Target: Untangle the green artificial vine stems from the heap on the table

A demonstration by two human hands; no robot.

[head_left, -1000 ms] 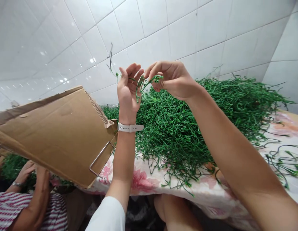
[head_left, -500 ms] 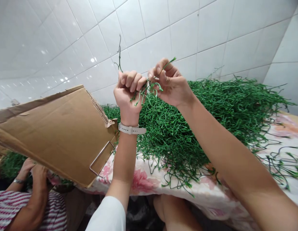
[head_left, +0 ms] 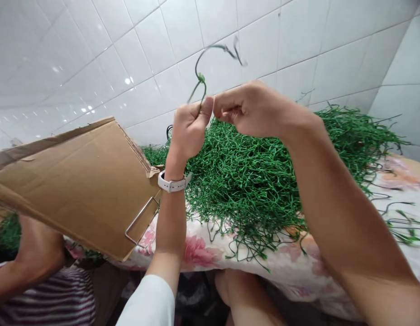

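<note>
My left hand (head_left: 191, 129), with a pale watch strap at the wrist, is closed on a green stem (head_left: 202, 90). The stem loops up from the thumb and curves right, its dark far end blurred. Close beside it, nearly touching the left thumb, my right hand (head_left: 250, 108) is closed with its fingers curled in; what they hold, if anything, is hidden. Below and behind both hands lies a large tangled heap of green stems (head_left: 247, 176).
The heap rests on a flowered tablecloth (head_left: 203, 253), with loose stems at the right. A cardboard sheet (head_left: 74, 185) leans at the left beside a bent metal wire (head_left: 142, 222). Beyond it shows another person's arm (head_left: 36, 253). White tiles (head_left: 298, 40) stand behind.
Both hands have turned over, and the right hand has gone from loosely spread to curled. The stem now loops above the left hand. The other person's arm has shifted.
</note>
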